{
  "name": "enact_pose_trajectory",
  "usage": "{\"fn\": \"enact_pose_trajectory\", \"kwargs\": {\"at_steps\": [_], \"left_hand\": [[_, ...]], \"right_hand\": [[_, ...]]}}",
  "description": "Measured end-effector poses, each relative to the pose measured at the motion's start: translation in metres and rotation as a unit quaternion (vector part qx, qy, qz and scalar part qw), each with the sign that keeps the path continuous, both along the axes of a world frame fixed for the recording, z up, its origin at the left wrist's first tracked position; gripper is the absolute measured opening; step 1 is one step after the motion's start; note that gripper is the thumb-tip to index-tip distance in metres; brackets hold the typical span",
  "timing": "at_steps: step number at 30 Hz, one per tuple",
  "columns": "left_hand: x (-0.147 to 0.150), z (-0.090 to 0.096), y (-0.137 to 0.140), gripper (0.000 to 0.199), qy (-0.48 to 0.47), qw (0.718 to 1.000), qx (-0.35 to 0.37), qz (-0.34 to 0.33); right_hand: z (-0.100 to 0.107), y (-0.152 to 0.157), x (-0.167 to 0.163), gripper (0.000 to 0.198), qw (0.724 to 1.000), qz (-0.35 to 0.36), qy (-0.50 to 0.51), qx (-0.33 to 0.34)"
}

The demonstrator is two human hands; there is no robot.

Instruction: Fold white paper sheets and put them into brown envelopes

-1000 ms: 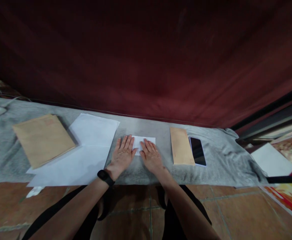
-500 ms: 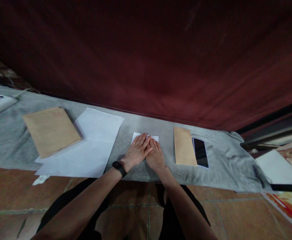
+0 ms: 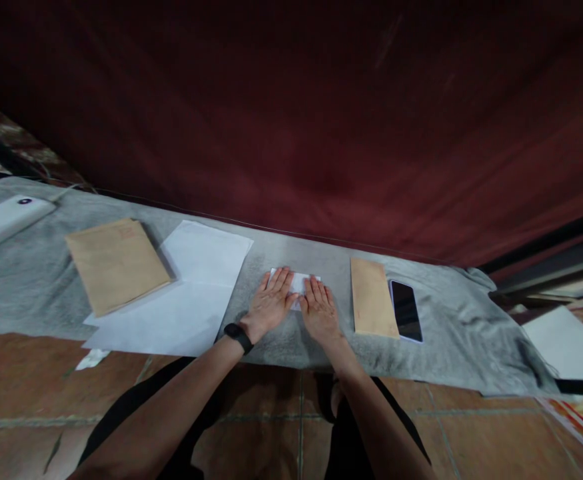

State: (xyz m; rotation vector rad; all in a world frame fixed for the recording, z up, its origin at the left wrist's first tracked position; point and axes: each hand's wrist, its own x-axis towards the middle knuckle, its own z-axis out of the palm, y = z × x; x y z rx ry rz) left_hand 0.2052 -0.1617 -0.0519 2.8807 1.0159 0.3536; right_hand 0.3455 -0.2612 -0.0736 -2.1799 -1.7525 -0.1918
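A small folded piece of white paper [image 3: 298, 284] lies on the grey cloth in front of me. My left hand [image 3: 272, 299] rests flat on its left side, fingers stretched out. On its right side lies my right hand [image 3: 320, 308], also flat with fingers extended. Between the two hands the middle of the paper shows; both hands cover its outer parts. A black wristband [image 3: 238, 337] is on my left wrist.
At left, brown envelopes [image 3: 118, 267] lie on large white sheets [image 3: 198, 280], with a white device [image 3: 11, 220] beyond. At right are one brown envelope [image 3: 374, 299] and a phone [image 3: 406, 311]. Grey cloth [image 3: 451, 327] covers the narrow surface; a dark red sheet [image 3: 291, 120] hangs behind.
My hands were together, with the left fingers overlapping the right. Now they have slid apart to either side, uncovering the middle of the paper. The view has shifted slightly.
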Motion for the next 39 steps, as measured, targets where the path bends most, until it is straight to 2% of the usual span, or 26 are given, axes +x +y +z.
{"fn": "enact_pose_trajectory", "kwargs": {"at_steps": [9, 15, 24, 29, 35, 39], "left_hand": [[-0.004, 0.001, -0.001, 0.063, 0.017, 1.0, 0.005, 0.016], [-0.006, 0.003, -0.002, 0.074, 0.031, 0.999, -0.005, 0.015], [-0.005, 0.001, -0.001, 0.074, 0.03, 0.999, -0.01, 0.017], [-0.006, -0.001, 0.0, 0.072, 0.027, 1.0, -0.006, 0.014], [-0.006, -0.002, 0.001, 0.068, 0.015, 1.0, -0.003, 0.014], [-0.005, -0.005, 0.002, 0.068, 0.007, 1.0, -0.003, 0.015]], "right_hand": [[0.002, -0.005, 0.012, 0.054, 0.999, -0.034, 0.022, -0.014], [0.003, -0.008, 0.019, 0.054, 0.999, -0.041, 0.011, -0.026], [0.003, -0.009, 0.02, 0.054, 0.998, -0.058, 0.0, -0.037], [0.01, -0.009, 0.023, 0.053, 0.995, -0.08, 0.011, -0.054], [0.027, -0.005, 0.029, 0.045, 0.991, -0.114, 0.068, -0.026], [0.03, -0.002, 0.03, 0.037, 0.987, -0.125, 0.103, 0.006]]}}
